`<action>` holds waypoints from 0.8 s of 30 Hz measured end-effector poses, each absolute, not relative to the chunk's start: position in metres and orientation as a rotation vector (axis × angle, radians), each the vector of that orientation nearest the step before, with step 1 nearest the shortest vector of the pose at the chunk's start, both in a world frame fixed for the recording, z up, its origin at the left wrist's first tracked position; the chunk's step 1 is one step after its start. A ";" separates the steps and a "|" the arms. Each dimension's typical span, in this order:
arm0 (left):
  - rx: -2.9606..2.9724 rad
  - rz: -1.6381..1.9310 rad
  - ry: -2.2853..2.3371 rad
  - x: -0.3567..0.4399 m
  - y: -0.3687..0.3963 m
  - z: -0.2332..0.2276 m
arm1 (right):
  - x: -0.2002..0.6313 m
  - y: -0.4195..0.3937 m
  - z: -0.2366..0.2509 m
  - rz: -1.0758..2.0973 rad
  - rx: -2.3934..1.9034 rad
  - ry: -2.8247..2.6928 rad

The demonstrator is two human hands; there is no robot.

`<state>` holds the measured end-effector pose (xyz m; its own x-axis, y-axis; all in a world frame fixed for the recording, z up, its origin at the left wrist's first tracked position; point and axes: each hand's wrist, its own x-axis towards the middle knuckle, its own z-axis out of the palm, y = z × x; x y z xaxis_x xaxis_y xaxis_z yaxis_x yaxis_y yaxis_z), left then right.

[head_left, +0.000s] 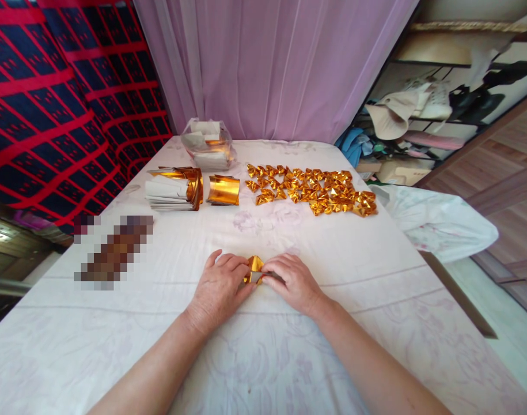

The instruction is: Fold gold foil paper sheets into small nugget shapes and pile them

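A partly folded piece of gold foil paper [255,264] lies at the middle of the table, its pale grey underside showing in part. My left hand [222,282] grips its left side, fingers curled over it. On the right side, my right hand [292,281] pinches the same paper between thumb and fingers. Fingertips of both hands cover its ends. Beyond the hands, several folded gold foil pieces [317,187] are set out in rows. To their left are a small stack of gold foil sheets [223,191] and a thicker stack of sheets [172,189], gold and grey-white.
A clear plastic bag [208,144] of more sheets stands at the table's back. A pixelated brown patch [114,253] covers something at the left. The table's cloth [263,357] is pale and floral. Shelves with shoes and a cap [390,115] stand at right, near a white bag [448,222].
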<state>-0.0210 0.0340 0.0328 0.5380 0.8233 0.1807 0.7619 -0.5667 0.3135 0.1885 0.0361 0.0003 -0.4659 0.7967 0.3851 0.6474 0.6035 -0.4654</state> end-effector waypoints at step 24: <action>2.519 0.425 1.377 -0.021 0.033 0.031 | 0.194 0.044 0.002 0.312 -1.118 -2.273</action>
